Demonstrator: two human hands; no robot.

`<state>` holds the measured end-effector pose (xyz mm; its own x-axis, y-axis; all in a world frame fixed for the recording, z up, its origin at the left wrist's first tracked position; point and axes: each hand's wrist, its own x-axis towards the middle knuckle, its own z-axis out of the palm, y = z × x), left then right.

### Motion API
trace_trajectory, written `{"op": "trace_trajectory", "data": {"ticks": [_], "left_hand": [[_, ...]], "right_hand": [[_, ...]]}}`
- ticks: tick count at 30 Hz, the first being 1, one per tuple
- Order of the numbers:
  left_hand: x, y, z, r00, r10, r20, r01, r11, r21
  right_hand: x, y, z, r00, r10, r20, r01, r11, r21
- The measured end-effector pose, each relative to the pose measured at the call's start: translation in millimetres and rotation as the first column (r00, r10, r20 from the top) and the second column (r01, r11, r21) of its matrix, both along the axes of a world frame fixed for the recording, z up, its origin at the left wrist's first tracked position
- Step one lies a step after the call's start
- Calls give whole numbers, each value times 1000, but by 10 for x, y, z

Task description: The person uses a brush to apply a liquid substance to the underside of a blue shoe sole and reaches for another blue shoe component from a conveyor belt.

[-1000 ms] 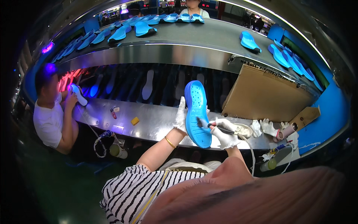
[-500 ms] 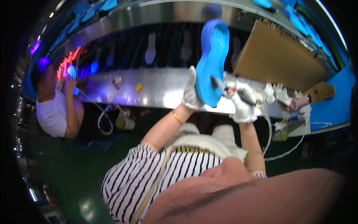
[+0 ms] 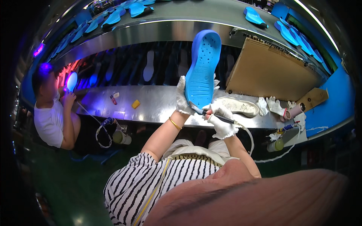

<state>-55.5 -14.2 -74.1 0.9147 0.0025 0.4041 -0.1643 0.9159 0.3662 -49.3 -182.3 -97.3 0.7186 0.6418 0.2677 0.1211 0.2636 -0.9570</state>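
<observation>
Blue sole (image 3: pixel 203 75) in the head view, toward one o'clock from the centre, raised above the metal bench (image 3: pixel 160 101), holed end uppermost. Clasped near its lower end by the white-gloved left hand (image 3: pixel 183 98): thumb along the nine-o'clock edge, other fingers mostly hidden behind, only tips at the three-o'clock edge. Likewise gloved and curled round a black-handled brush (image 3: pixel 222 118), the right hand (image 3: pixel 223 127); brush tip at the sole's six-o'clock end, touching or just in front, hard to tell which. From the handle, a pale hose (image 3: pixel 250 139) toward four o'clock. Just beyond, at three o'clock, a cream shoe-shaped piece (image 3: pixel 245 107), partly covered by that hand.

Dark printed capitals along the top of the cardboard (image 3: pixel 277 73) at two o'clock, curved and partly too small to read. At eleven o'clock, more blue soles (image 3: pixel 114 17), some cut off by the upper edge. At nine o'clock, a co-worker (image 3: pixel 49 116) with a glowing oval, kind unclear.
</observation>
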Motion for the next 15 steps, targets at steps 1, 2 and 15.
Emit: {"op": "trace_trajectory", "data": {"ticks": [1,2,15], "left_hand": [[21,13,18,1000,-11,15,11,1000,-2],[-4,-11,20,1000,-28,10,29,999,-18],[-27,49,93,998,-60,-22,60,998,20]], "right_hand": [[54,16,22,991,85,-99,-75,992,97],[109,-7,34,964,165,-210,-126,974,191],[204,-45,172,987,35,-160,1,976,220]]}}
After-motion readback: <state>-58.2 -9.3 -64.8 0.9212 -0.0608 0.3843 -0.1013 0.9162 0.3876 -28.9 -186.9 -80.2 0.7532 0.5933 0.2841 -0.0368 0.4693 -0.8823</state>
